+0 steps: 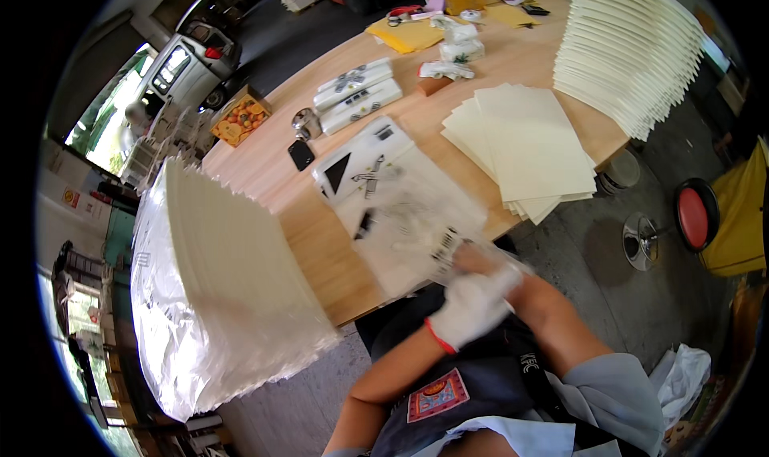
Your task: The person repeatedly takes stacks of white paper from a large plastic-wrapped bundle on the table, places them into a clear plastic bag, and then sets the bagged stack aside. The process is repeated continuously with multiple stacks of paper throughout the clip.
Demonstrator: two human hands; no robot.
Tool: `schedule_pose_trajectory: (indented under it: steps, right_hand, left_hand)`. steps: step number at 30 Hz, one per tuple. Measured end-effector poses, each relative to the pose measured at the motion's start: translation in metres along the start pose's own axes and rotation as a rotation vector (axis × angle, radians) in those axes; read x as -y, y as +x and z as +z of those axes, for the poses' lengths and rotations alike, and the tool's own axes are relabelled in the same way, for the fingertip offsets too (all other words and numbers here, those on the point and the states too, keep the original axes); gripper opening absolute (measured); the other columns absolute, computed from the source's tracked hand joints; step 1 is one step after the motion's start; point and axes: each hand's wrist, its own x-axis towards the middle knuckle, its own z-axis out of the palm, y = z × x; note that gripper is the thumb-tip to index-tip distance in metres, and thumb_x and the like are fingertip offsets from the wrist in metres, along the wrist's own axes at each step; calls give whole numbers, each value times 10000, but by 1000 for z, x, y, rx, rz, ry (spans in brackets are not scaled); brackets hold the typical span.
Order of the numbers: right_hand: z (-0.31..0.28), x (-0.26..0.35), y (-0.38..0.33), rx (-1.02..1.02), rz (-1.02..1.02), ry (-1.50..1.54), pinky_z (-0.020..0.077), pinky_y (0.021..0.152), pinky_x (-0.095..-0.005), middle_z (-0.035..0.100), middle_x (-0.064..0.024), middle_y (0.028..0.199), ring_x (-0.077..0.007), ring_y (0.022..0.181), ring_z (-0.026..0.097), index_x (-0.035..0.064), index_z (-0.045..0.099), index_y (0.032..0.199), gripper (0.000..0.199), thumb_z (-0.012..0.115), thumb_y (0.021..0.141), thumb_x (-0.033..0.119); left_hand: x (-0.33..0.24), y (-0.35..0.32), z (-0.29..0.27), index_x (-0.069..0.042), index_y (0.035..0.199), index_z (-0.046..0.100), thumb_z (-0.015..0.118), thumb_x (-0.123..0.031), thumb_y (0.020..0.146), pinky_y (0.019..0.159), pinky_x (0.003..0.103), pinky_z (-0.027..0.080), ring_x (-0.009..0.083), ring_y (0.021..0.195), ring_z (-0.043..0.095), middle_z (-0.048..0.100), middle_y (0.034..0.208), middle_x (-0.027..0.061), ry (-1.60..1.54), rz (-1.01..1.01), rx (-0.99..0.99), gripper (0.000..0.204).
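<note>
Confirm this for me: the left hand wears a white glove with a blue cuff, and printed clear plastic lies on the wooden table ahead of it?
Not quite: the cuff is red, not blue, as the head view shows. The left hand does wear a white glove, and printed clear plastic lies on the wooden table ahead of it.

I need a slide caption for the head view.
Gloved left hand beside right hand at plastic bags on a table.

2 hands (pixel 473 306), 1 counter (pixel 260 162), 3 piles of cream sheets (pixel 535 140), 2 rolled plastic packs (pixel 362 107), 1 black phone (pixel 301 155), 1 silvery jar (pixel 306 123), 1 fruit-print box (pixel 242 119), 1 red stool (pixel 696 214). Clear bags (pixel 384 173): overlapped, can't count.
</note>
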Motion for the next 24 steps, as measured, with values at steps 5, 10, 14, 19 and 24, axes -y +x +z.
schedule_pose_trajectory:
  steps: [5, 10, 14, 19, 24]
  right_hand:
    - [-44, -29, -20, 233, 332, 57, 419, 885, -455, 535, -182, 1172, -361, 1083, 511, 54, 514, 1158, 437, 531, 842, 356]
    - [-81, -100, -33, -197, 472, -551, 423, 838, -434, 560, -149, 1035, -304, 974, 546, 65, 521, 1124, 433, 566, 821, 372]
    - [-84, -137, -40, -268, 349, -525, 456, 774, -422, 587, -136, 993, -274, 926, 574, 80, 559, 1060, 340, 562, 815, 316]
    - [-115, -88, -52, -246, 39, -606, 491, 668, -399, 591, -82, 893, -268, 794, 598, 102, 599, 963, 222, 525, 789, 220]
    - [-94, 19, -90, -83, -4, 47, 475, 836, -401, 600, -147, 1065, -329, 954, 590, 112, 635, 1054, 369, 620, 820, 396]
  left_hand:
    - [143, -34, 21, -39, 988, 621, 563, -131, 892, 673, 308, 491, 189, 721, 598, 645, 902, 92, -101, -298, -338, 145]
    - [151, -30, 23, -38, 1064, 572, 520, -140, 927, 621, 241, 458, 113, 670, 532, 636, 977, 22, -387, -672, -168, 178]
    - [121, 5, 30, -32, 1125, 562, 524, -154, 927, 661, 238, 458, 108, 680, 529, 644, 980, 27, -737, -617, -135, 235]
    - [129, 26, 59, -39, 1181, 563, 537, -241, 932, 739, 246, 454, 117, 813, 561, 659, 968, 57, -728, -550, 38, 322]
    - [147, 12, 78, 7, 1231, 501, 586, -248, 884, 804, 266, 440, 153, 983, 527, 571, 1131, 77, -1225, -973, -171, 439]
